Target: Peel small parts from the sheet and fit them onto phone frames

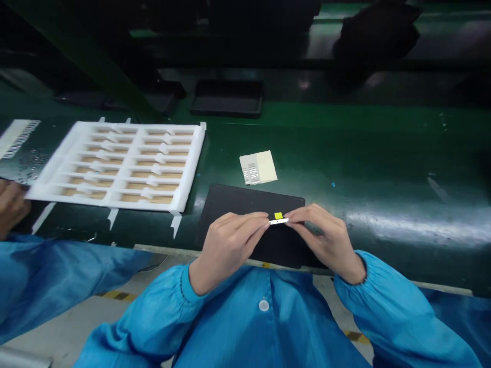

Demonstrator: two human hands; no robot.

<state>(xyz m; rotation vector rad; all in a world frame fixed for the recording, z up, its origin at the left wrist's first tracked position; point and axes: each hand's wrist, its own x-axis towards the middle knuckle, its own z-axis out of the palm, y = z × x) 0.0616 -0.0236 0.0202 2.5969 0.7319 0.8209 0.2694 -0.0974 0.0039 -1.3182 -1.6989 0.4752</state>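
Between my two hands is a small, thin white piece [279, 221], seen nearly edge-on, with a yellow tab [278, 215] sticking up from its far side. What kind of part it is, I cannot make out. My left hand [232, 240] pinches its left end with thumb and fingers. At the right end, my right hand [326, 232] grips it the same way. Both hands hold it just above a black mat [245, 202] at the bench's near edge. Beyond the mat lies a pale sheet of labels [258, 167], partly printed with small dark marks.
To the left stands a white foam tray [125, 166] with rows of slots over brown board. A black bin [227, 98] sits farther back on the green bench [383, 153]. A co-worker's hand [11, 207] and blue sleeve [57, 276] reach in at the left, near another label sheet [17, 138].
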